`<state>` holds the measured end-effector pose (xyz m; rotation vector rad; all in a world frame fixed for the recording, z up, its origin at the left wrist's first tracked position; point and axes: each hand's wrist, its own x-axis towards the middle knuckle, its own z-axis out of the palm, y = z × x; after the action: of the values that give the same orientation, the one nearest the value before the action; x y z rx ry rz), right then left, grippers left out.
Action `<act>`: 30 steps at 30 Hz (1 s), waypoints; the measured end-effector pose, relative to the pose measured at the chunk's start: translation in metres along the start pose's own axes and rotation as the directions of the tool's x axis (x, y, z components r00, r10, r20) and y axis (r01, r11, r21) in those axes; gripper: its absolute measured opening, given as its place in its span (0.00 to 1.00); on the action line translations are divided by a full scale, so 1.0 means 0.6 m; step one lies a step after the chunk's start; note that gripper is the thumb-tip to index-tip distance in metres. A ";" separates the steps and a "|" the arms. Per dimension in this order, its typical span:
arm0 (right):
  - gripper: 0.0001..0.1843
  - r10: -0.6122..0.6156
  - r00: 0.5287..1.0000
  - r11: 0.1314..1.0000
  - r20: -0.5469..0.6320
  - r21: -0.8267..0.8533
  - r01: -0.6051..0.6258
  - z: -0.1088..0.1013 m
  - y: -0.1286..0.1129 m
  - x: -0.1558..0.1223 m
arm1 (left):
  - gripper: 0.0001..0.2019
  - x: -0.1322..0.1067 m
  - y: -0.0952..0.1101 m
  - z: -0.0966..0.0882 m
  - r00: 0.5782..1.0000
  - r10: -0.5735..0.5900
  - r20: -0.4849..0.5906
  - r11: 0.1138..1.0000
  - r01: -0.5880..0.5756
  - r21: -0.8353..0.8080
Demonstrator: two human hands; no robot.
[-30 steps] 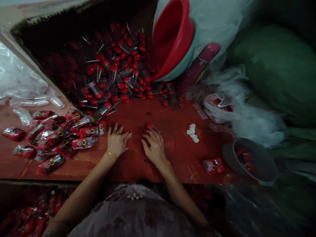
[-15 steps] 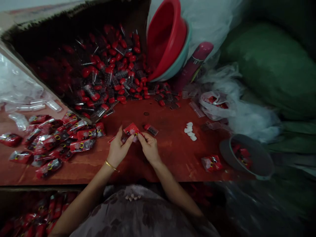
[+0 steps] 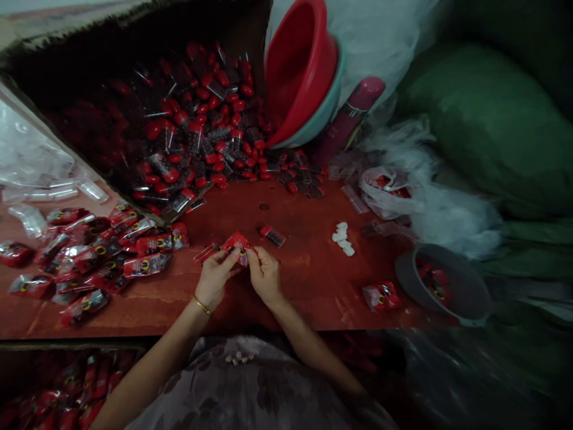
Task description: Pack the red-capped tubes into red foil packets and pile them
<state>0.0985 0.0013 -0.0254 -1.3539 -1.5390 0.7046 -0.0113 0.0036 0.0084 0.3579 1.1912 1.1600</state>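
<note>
My left hand point(image 3: 213, 276) and my right hand point(image 3: 264, 273) meet over the red tabletop point(image 3: 290, 286), both pinching a small red printed card point(image 3: 236, 242) held between their fingertips. A clear sleeve with a red strip point(image 3: 206, 253) sticks out to the left by my left fingers. Just beyond the card lies a single red-capped piece in a clear packet point(image 3: 272, 234). A gold bracelet sits on my left wrist.
Finished red packets point(image 3: 107, 248) are heaped at the left. A cardboard box of red-capped pieces point(image 3: 197, 125) spills at the back, beside tilted red and teal basins point(image 3: 304, 71). White tablets point(image 3: 342, 234), a lone packet point(image 3: 381, 295) and a grey bowl point(image 3: 443, 286) lie at the right.
My hands lay flat on the table a second ago. They have since lifted, come together and taken hold of the red card, now drawn slightly closer to me.
</note>
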 end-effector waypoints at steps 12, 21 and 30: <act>0.21 0.001 1.000 0.781 -0.009 -0.624 -0.006 -0.082 0.053 0.061 | 0.20 0.022 0.021 -0.005 0.996 -0.077 0.038 0.991 0.080 -0.105; 0.11 0.039 0.996 0.893 0.079 -0.451 0.001 -0.080 0.072 0.042 | 0.23 0.030 0.031 -0.016 0.999 -0.043 -0.032 0.995 0.040 -0.094; 0.10 0.160 0.941 0.960 0.298 0.176 -0.219 -0.109 -0.001 -0.010 | 0.20 0.022 0.025 -0.005 0.998 -0.013 0.063 1.000 0.014 -0.004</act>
<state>0.1574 -0.0150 -0.0008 -1.2963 -1.5124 1.1899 -0.0224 0.0201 0.0114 0.3803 1.1348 1.1315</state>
